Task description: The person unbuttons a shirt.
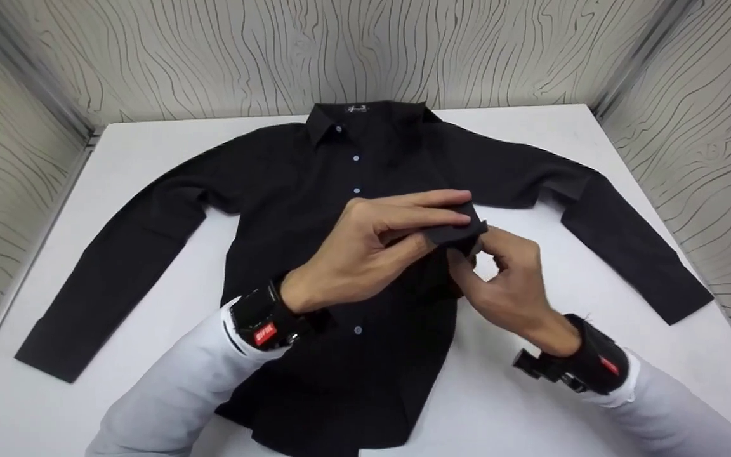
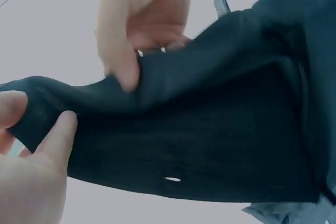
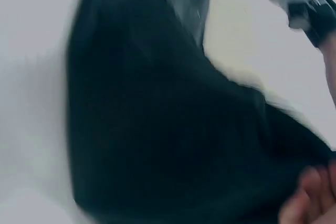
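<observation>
A black long-sleeved button shirt (image 1: 340,381) lies spread on a white table, front up, collar at the far side and both sleeves out. My left hand (image 1: 365,247) pinches a raised fold of the shirt's fabric over its right side. Close beside it, my right hand (image 1: 511,279) holds the same lifted fabric between thumb and curled fingers. In the left wrist view, a small slit shows near the lower edge of the dark cloth (image 2: 210,140), with the right hand's thumb over its upper edge. The right wrist view is blurred and mostly filled by black cloth (image 3: 157,129).
The white table (image 1: 530,412) extends beyond the shirt on both sides. Panels with a wood-grain line pattern (image 1: 213,57) stand behind and at the sides. The shirt's left-hand sleeve (image 1: 111,273) and right-hand sleeve (image 1: 632,247) angle toward the near side.
</observation>
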Motion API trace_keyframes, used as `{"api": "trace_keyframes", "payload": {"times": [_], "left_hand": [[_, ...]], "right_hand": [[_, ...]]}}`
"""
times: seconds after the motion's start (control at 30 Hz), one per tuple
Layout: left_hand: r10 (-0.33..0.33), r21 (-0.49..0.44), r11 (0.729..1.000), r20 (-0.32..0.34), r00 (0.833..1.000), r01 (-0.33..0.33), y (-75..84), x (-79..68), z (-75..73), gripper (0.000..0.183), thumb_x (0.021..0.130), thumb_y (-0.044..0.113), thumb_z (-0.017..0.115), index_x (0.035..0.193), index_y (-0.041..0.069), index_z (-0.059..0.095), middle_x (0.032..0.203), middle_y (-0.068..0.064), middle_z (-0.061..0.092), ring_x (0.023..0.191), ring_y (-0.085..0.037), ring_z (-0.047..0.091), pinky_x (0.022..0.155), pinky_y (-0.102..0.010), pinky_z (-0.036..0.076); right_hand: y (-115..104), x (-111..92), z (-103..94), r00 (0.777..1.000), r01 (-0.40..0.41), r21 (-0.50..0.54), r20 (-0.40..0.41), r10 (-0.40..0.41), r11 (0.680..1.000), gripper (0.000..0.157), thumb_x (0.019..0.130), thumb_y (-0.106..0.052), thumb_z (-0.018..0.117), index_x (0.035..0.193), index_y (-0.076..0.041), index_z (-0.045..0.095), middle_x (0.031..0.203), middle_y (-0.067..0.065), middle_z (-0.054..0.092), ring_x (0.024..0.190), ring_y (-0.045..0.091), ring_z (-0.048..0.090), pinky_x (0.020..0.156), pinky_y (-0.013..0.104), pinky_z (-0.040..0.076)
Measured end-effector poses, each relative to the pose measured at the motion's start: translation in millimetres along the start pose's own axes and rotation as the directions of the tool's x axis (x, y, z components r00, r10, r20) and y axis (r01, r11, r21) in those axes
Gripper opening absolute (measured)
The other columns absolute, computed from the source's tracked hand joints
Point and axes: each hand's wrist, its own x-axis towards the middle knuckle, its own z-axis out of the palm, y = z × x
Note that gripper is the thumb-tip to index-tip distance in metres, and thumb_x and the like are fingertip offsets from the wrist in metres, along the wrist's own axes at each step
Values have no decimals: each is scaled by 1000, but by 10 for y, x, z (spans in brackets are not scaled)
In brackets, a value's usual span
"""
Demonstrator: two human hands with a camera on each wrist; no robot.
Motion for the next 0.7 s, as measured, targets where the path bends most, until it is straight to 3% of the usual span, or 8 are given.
{"api": "trace_keyframes", "payload": {"times": [0.1, 0.2, 0.3, 0.37, 0.43, 0.5, 0.57, 0.7], "left_hand": [[6, 6, 1000, -39, 999, -6, -3, -48, -49, 29, 108, -5, 63, 129, -1, 82, 147, -17, 76, 136, -17, 73, 104, -27, 60], [5, 87, 996, 4, 1000, -5, -32, -170, -69, 25, 107, -2, 66, 124, 2, 84, 137, -13, 80, 127, -17, 76, 104, -29, 62], [-49, 192, 981, 204, 978, 9, -91, -365, -23, 22, 106, 3, 71, 120, 8, 87, 130, -8, 82, 123, -16, 77, 107, -28, 62], [-108, 240, 971, 387, 916, 13, -151, -516, 57, 20, 107, 8, 73, 120, 11, 88, 130, -7, 81, 122, -14, 77, 107, -24, 61], [-179, 288, 957, 535, 826, 21, -220, -662, 166, 21, 108, 11, 72, 122, 13, 88, 134, -6, 81, 125, -12, 77, 111, -19, 58], [-230, 327, 945, 624, 746, 18, -290, -784, 282, 21, 110, 15, 72, 123, 16, 88, 139, -6, 80, 129, -11, 76, 112, -16, 55], [-263, 360, 933, 664, 700, 9, -349, -873, 380, 21, 111, 17, 72, 124, 17, 88, 142, -6, 80, 132, -10, 75, 113, -14, 54], [-277, 366, 930, 673, 686, 17, -396, -958, 478, 19, 110, 18, 74, 122, 16, 89, 138, -4, 81, 129, -8, 76, 110, -10, 53]], "right_hand": [[-42, 112, -385, 980, 106, -12, 170, -102, 994, 30, 78, 18, 71, 71, -11, 64, 67, -4, 60, 67, 2, 56, 65, 18, 46], [-104, 157, -832, 896, 177, -29, 418, -149, 984, 40, 69, 18, 70, 69, -18, 53, 65, -10, 52, 64, -2, 50, 62, 14, 41], [-124, 108, -1138, 705, 161, 37, 695, -141, 986, 44, 74, 13, 79, 77, -24, 56, 70, -15, 53, 70, -9, 50, 65, 7, 42], [-92, 64, -1209, 556, 79, 59, 826, -93, 995, 39, 85, 4, 85, 84, -28, 62, 75, -17, 58, 76, -12, 53, 70, 5, 46], [5, 57, -1169, 455, 10, 60, 888, -58, 998, 27, 97, -7, 84, 92, -29, 68, 81, -17, 65, 81, -12, 58, 74, 8, 51], [138, 108, -1046, 448, -7, 7, 894, -3, 1000, 19, 103, -12, 80, 97, -28, 73, 85, -17, 70, 83, -9, 62, 75, 15, 56], [309, 218, -876, 521, 21, -85, 851, 62, 996, 13, 105, -12, 78, 99, -24, 77, 89, -14, 74, 84, -4, 66, 74, 22, 59], [716, 584, -492, 637, 49, -325, 739, 221, 944, 11, 103, -11, 76, 114, -10, 81, 105, 3, 79, 94, 18, 73, 84, 39, 62]]}}
